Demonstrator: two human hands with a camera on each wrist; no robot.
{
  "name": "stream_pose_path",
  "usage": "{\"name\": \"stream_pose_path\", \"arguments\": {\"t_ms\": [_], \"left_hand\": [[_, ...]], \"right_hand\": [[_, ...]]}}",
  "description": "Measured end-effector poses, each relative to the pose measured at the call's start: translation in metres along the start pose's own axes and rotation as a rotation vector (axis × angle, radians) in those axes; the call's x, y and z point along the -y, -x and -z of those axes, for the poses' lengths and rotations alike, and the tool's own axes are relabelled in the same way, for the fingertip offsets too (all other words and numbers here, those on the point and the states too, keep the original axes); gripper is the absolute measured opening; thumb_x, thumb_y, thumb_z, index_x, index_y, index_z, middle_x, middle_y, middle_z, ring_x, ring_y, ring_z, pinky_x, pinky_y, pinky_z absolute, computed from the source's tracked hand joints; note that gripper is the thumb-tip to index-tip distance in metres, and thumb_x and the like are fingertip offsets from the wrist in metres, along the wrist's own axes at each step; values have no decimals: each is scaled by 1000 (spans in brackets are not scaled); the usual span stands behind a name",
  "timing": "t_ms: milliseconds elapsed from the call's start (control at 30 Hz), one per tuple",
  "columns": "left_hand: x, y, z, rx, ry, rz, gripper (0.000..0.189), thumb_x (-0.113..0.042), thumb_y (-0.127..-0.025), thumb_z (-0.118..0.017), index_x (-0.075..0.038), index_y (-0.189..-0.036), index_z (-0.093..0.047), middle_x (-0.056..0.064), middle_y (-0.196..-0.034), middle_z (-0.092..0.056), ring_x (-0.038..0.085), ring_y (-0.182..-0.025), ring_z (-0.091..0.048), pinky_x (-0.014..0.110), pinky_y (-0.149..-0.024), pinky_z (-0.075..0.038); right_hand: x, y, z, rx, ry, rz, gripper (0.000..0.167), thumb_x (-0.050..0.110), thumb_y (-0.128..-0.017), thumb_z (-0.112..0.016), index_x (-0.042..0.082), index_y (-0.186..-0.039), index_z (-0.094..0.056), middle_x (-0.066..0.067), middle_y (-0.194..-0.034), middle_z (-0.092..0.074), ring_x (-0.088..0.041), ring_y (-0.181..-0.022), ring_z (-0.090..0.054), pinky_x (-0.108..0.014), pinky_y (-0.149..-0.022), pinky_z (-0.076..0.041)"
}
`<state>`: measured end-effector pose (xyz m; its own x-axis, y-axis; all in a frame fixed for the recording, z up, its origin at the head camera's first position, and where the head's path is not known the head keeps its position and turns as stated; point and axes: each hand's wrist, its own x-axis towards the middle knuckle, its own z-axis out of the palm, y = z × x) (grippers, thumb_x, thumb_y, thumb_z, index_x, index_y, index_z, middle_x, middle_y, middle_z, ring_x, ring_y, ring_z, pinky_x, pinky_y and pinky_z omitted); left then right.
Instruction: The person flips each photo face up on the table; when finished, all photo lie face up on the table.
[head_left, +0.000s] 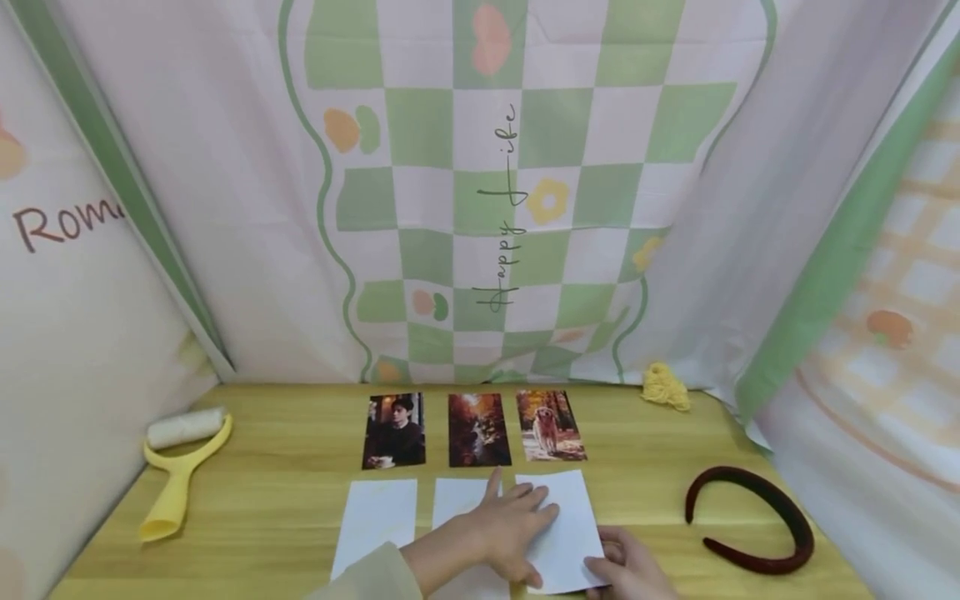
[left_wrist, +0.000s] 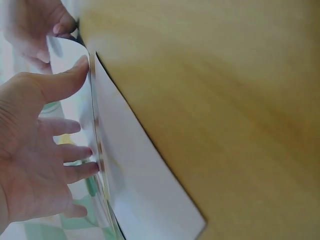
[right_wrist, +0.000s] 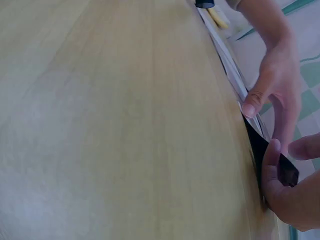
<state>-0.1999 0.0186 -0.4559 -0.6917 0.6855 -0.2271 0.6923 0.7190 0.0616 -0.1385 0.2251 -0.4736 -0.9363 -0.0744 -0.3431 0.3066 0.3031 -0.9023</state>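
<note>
My left hand [head_left: 502, 533] lies across the rightmost white card [head_left: 572, 517] with fingers spread, touching its upper face. At that card's near right corner, my right hand [head_left: 630, 571] pinches the edge between thumb and fingers. The right wrist view shows the card's dark underside [right_wrist: 257, 145], with the corner lifted and bent. A middle white card [head_left: 453, 493] is partly hidden under my left hand and forearm. To its left is another white card [head_left: 378, 512]. Behind them lie three photo cards: a seated person [head_left: 395, 429], an autumn scene [head_left: 480, 429] and a dog [head_left: 550, 425].
A yellow-handled roller [head_left: 176, 475] lies at the left of the wooden table [head_left: 270, 500]. To the right is a dark red headband [head_left: 798, 529]. A yellow bundle [head_left: 664, 386] sits at the back right, near the patterned curtain [head_left: 420, 200].
</note>
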Motion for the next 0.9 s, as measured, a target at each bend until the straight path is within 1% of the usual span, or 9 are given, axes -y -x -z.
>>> {"name": "stream_pose_path", "arguments": {"t_ms": [33, 100, 167, 300, 433, 533, 667, 800, 900], "left_hand": [[0, 0, 0, -1, 6, 4, 92, -65, -83, -75, -36, -161, -36, -6, -172, -32, 18, -157, -36, 65, -130, -22], [0, -1, -1, -5, 18, 9, 93, -64, -83, -76, -35, -161, -34, -4, -172, -32, 19, -158, -36, 66, -130, -21], [-1, -2, -1, -8, 26, 11, 93, -64, -83, -77, -35, -161, -34, -3, -172, -32, 20, -157, -36, 66, -130, -21], [-1, -4, -1, -19, 39, 16, 91, -62, -84, -77, -34, -160, -36, -2, -171, -33, 21, -157, -38, 67, -129, -22], [-4, -7, 2, -84, 100, 53, 82, -58, -88, -74, -30, -158, -40, 0, -169, -38, 25, -154, -42, 68, -125, -30], [-7, -12, 9, -187, 245, 120, 77, -51, -94, -70, -23, -159, -41, 7, -167, -42, 31, -151, -46, 64, -122, -39], [-13, -20, 22, -328, 568, 201, 76, -44, -96, -68, -15, -160, -40, 14, -165, -45, 36, -153, -44, 58, -122, -42], [-22, -26, 33, -373, 838, 262, 80, -44, -93, -71, -17, -161, -38, 15, -166, -42, 39, -156, -37, 63, -123, -37], [-27, -28, 36, -371, 925, 293, 84, -42, -91, -74, -21, -163, -36, 17, -169, -36, 42, -156, -36, 67, -121, -37]], "right_hand": [[-3, -2, 0, 15, 1, 25, 61, -3, -96, -57, -30, -139, -23, -38, -115, -66, -19, -83, -71, -34, -70, -63], [-4, -2, -4, -5, 23, 37, 59, -6, -94, -59, -28, -138, -26, -38, -114, -66, -19, -79, -70, -32, -67, -62], [-3, -3, -7, -49, 52, 31, 57, -7, -92, -60, -26, -137, -30, -35, -111, -67, -19, -75, -69, -33, -64, -62], [-2, -2, -12, -160, 118, 22, 52, -7, -89, -62, -20, -134, -39, -23, -99, -70, -20, -68, -67, -34, -59, -61], [1, -1, -11, -255, 176, 24, 46, -4, -89, -65, -14, -131, -48, -14, -89, -71, -21, -61, -65, -34, -53, -59], [4, 1, -5, -306, 260, 64, 43, 2, -90, -68, -12, -127, -52, -11, -88, -71, -18, -63, -64, -31, -53, -55], [13, 4, 2, -370, 394, 125, 39, 9, -90, -71, -7, -124, -60, -6, -85, -70, -11, -66, -59, -23, -56, -48], [23, 12, 2, -424, 542, 227, 28, 11, -90, -73, 1, -115, -68, 0, -80, -70, -5, -62, -56, -21, -56, -46], [25, 17, -2, -468, 659, 345, 21, 12, -88, -76, 7, -107, -71, 4, -80, -70, 1, -63, -57, -20, -57, -47]]}}
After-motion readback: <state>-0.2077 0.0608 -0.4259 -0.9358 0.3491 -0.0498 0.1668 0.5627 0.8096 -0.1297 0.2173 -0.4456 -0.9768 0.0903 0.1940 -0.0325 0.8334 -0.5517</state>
